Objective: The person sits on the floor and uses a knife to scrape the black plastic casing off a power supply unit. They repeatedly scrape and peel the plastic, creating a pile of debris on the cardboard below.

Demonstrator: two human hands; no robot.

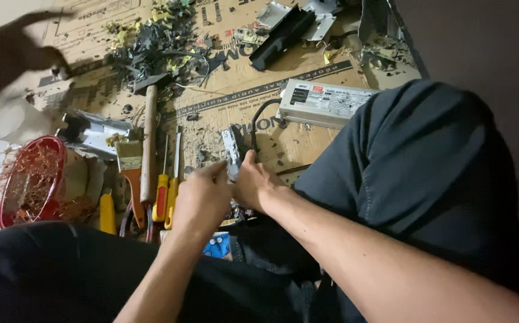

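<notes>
Left hand and right hand pinching small metal part from both sides, held above cardboard. Slip risk: sharp edge near fingertips. Cable to grey box may snag. Screwdrivers close underneath.

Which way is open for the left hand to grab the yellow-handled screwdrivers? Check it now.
Probably yes: the left hand sits right beside the screwdrivers, nothing between them, but both hands grip a small metal part.
</notes>
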